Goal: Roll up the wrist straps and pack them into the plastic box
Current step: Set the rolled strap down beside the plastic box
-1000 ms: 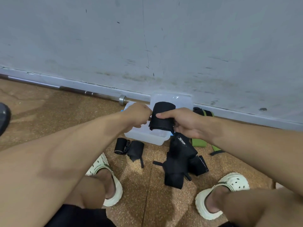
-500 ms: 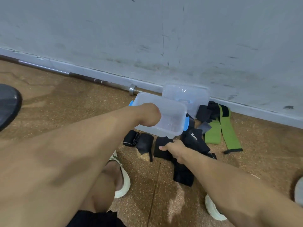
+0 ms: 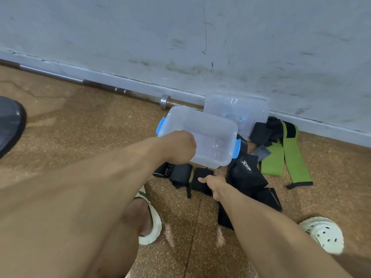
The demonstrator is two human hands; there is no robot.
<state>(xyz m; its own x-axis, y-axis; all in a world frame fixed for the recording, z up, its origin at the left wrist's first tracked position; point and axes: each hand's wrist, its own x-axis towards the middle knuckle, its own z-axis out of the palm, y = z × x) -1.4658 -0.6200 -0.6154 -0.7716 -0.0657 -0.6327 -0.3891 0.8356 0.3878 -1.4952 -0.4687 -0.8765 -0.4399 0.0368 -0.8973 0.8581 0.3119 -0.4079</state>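
Observation:
My left hand [image 3: 178, 146] grips the near rim of the clear plastic box [image 3: 212, 127] with blue latches and holds it tilted above the floor. Below the box my right hand [image 3: 213, 184] rests on a rolled black wrist strap [image 3: 200, 180] lying on the floor, thumb across it. Two more rolled black straps [image 3: 176, 172] lie just to its left. A heap of loose black straps [image 3: 249, 177] marked with a white logo lies to the right, and a green strap [image 3: 281, 155] spreads beyond it.
The box's clear lid [image 3: 239, 113] leans against the grey wall. A steel barbell [image 3: 120, 90] runs along the wall's base. A dark weight plate [image 3: 10, 125] sits at the far left. My feet in white clogs [image 3: 323, 234] stand on the cork floor.
My right hand brought the rolled black strap down from in front of the box to the floor. My left hand took hold of the box and lifted it, tilted.

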